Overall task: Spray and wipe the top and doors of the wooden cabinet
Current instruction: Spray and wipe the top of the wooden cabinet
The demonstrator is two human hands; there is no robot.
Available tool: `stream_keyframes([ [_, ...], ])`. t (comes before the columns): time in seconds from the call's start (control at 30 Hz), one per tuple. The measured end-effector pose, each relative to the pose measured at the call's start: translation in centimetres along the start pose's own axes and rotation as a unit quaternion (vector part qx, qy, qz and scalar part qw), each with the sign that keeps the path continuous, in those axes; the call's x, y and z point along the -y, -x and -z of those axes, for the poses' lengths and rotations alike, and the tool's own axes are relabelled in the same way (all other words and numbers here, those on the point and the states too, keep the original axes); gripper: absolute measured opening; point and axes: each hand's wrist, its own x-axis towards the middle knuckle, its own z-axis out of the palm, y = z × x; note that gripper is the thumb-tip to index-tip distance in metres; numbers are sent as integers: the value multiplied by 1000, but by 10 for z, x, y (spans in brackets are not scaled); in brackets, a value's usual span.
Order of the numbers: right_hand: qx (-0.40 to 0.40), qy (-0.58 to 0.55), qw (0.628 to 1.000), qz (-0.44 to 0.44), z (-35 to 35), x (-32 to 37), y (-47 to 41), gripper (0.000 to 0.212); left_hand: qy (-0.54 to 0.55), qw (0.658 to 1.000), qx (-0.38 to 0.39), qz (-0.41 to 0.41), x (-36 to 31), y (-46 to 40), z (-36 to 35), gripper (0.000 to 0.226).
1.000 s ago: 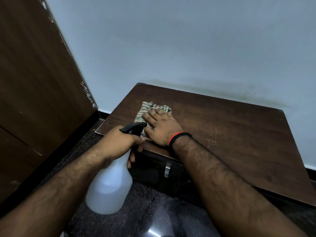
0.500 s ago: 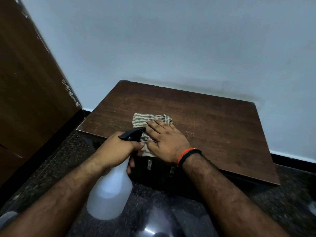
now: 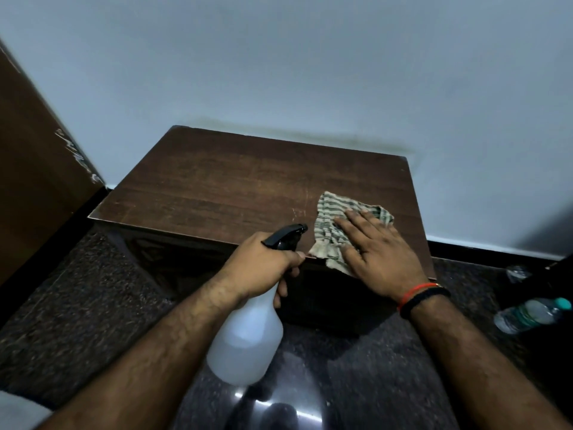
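Note:
A low dark wooden cabinet [image 3: 235,187] stands against the pale wall, its top facing me and its dark front below the near edge. A striped grey-green cloth [image 3: 333,223] lies on the top near the front right corner, partly hanging over the edge. My right hand [image 3: 381,252] presses flat on the cloth, fingers spread. My left hand [image 3: 263,265] grips the neck of a white spray bottle [image 3: 245,342] with a black trigger head, held in front of the cabinet's near edge.
A brown wooden door or panel [image 3: 34,187] stands at the left. A plastic water bottle [image 3: 530,315] lies on the dark speckled floor at the right, another small bottle [image 3: 516,271] behind it. A black skirting runs along the wall.
My right hand has slid the cloth from the front left part of the top across to the front right. The left hand with the bottle has kept its place by the near edge.

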Motion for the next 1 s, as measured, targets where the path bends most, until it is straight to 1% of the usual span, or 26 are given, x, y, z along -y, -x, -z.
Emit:
stream_keyframes([
  [0.1, -54, 14, 998, -27, -3, -30, 22, 70, -10, 1000, 10, 1, 5, 3, -18, 21],
  [0.2, -119, 17, 991, -51, -10, -47, 40, 63, -13, 1000, 8, -2, 9, 7, -30, 19],
  [0.33, -187, 24, 978, -87, -20, -38, 45, 58, -37, 999, -13, -7, 19, 12, -40, 24],
  [0.47, -211, 37, 969, -119, -26, -27, 41, 57, -32, 999, -22, -16, 32, 17, -45, 22],
  [0.63, -236, 48, 963, -118, -31, -26, 38, 58, -48, 998, -32, -36, 44, 14, -46, 24],
  [0.73, -253, 54, 959, -115, -35, -27, 37, 55, -57, 995, -49, -60, 54, 11, -44, 20],
  [0.9, -315, 53, 944, -87, -42, -24, 35, 52, -39, 992, -75, -91, 78, 13, -42, 16],
  [1.0, -357, 48, 931, -58, -51, -14, 32, 45, -36, 992, -84, -89, 95, 17, -41, 19],
])
